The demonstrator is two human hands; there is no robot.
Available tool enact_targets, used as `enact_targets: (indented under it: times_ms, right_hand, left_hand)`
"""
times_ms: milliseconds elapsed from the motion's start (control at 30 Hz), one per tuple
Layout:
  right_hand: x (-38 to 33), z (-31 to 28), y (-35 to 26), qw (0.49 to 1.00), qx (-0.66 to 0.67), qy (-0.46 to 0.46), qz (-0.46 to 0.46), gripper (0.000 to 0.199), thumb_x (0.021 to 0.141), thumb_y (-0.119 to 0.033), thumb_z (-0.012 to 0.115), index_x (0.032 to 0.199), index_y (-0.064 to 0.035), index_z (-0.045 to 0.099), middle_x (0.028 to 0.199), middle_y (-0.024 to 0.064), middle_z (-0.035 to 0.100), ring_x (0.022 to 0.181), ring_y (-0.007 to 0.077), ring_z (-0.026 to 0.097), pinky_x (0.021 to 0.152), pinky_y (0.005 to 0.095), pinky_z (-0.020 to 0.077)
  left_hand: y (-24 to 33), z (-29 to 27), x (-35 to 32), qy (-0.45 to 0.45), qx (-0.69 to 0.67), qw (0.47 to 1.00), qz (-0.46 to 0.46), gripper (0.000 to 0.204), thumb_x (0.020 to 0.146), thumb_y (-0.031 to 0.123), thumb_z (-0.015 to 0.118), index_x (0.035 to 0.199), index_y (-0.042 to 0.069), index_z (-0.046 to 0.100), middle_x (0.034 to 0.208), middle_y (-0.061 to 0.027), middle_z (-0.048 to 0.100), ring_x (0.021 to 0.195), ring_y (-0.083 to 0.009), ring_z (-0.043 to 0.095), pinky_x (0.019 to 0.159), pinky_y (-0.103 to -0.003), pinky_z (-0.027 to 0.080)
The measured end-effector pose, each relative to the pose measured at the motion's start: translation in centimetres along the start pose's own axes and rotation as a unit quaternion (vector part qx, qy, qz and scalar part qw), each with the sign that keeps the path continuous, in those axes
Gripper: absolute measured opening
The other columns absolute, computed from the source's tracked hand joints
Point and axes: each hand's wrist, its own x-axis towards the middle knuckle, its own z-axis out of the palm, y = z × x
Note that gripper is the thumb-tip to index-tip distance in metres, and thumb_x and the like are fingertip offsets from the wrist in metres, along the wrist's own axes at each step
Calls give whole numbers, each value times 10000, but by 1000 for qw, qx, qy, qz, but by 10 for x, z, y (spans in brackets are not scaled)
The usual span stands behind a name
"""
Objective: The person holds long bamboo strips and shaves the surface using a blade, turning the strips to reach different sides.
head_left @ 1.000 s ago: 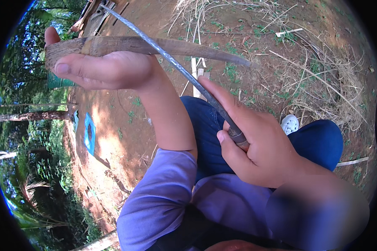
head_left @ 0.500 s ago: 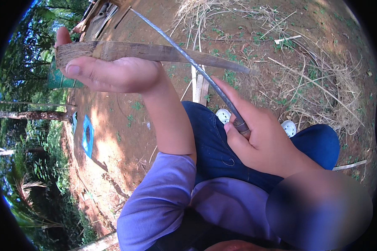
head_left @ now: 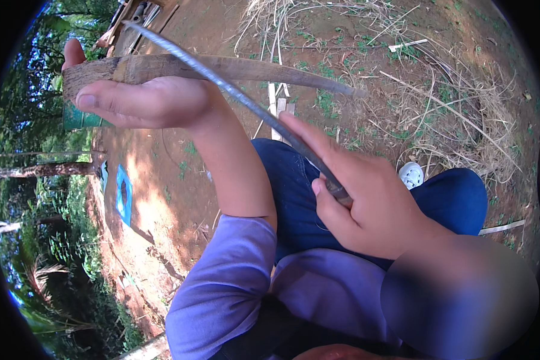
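Note:
My left hand (head_left: pixel 156 103) is closed round the broad end of a long brown wooden slat (head_left: pixel 252 69). The slat lies nearly level across the view, tapering and bending slightly down to a thin tip at the right. In my right hand (head_left: pixel 375 201) is a long knife (head_left: pixel 240 96), its narrow steel blade seen almost edge-on. My fingers wrap its dark handle, with the forefinger stretched along the blade. The blade slants up to the far left and crosses in front of the slat; whether the two touch I cannot tell.
My blue-trousered legs (head_left: pixel 450 201) are bent below my hands, beside a white shoe (head_left: pixel 411 174). Pale split strips (head_left: pixel 276 102) and heaps of shavings (head_left: pixel 462 114) litter the brown soil. To the left are a blue plastic piece (head_left: pixel 123 195), a green container (head_left: pixel 84 117) and a tree trunk (head_left: pixel 48 170).
The knife's tip has swung left and slightly lower, so the blade crosses the slat nearer my left hand. Both hands and the slat have shifted a little left in view.

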Motion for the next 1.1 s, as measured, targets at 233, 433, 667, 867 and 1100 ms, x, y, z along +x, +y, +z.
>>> enact_targets:
  times_ms: [233, 433, 667, 867, 1100]
  right_hand:
    - [1, 1, -10, 999, -9, 6, -45, 761, 852, 9, 549, 1579, -83, 346, 690, 132, 565, 537, 223, 559, 567, 363, 449]
    - [-1, 0, 1, 1000, -3, 27, -12, 763, 857, -16, 554, 1583, -95, 335, 677, 138, 561, 531, 261, 563, 553, 380, 452]
    - [-4, 1, 20, 999, 0, 38, 36, 750, 867, 1, 551, 1579, -113, 341, 709, 170, 600, 513, 281, 565, 524, 386, 439]
    - [-1, -2, 41, 996, -26, 31, 79, 739, 888, -17, 545, 1586, -114, 322, 739, 195, 628, 546, 298, 612, 563, 381, 480]
    - [-6, 3, 41, 998, -3, 31, 50, 721, 867, -40, 554, 1559, -83, 354, 690, 198, 618, 598, 343, 619, 599, 448, 482]
  left_hand:
    - [6, 2, 1, 4, 46, 999, 19, 567, 1099, 447, 311, 1288, -37, 538, 1200, -174, 555, 1151, -246, 558, 1013, -417, 491]
    - [2, 0, 2, -31, 15, 999, 22, 587, 1100, 474, 281, 1294, -31, 508, 1221, -178, 527, 1138, -265, 548, 1016, -433, 482]
    - [2, -5, 4, -50, 95, 993, 51, 608, 1106, 493, 223, 1227, -24, 520, 1216, -156, 522, 1172, -259, 509, 1037, -439, 450]
    - [-5, -5, 3, -40, 121, 991, 48, 625, 1098, 511, 208, 1183, -5, 550, 1168, -148, 523, 1176, -270, 489, 1079, -448, 405]
    - [-3, 0, 4, -16, 133, 990, 49, 640, 1092, 514, 199, 1137, 7, 588, 1124, -139, 520, 1131, -249, 511, 1007, -421, 437]
